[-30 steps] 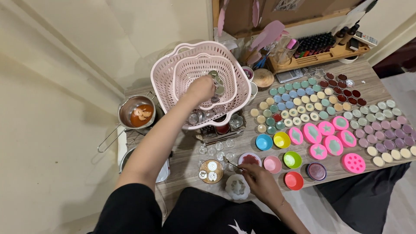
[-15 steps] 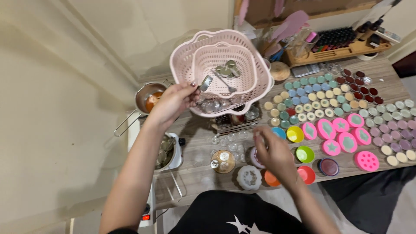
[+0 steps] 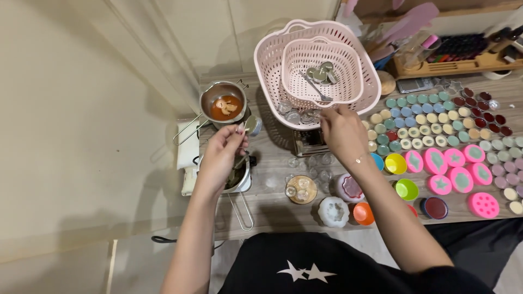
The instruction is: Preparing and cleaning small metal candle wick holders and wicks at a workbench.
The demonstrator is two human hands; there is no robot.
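**Small metal tin in left hand; right hand at basket rim**

The left hand (image 3: 222, 152) is closed in a fingertip pinch on a small round metal tin (image 3: 251, 125), held just beyond the fingers, above a pouring pot (image 3: 239, 179) and near a second pot of orange liquid (image 3: 223, 106). The right hand (image 3: 340, 133) rests narrow at the near rim of the pink basket (image 3: 272, 71) — whether it grips anything is not clear from this angle.

Judgement on handling: the tin looks light, stiff and thin-walled, with smooth sides likely to be slippery — best pinched across the rim, kept level. The basket appears to be light, slightly flexible plastic; take it by the rim or handles. Small glass cups (image 3: 297, 115) beneath the right hand seem fragile.
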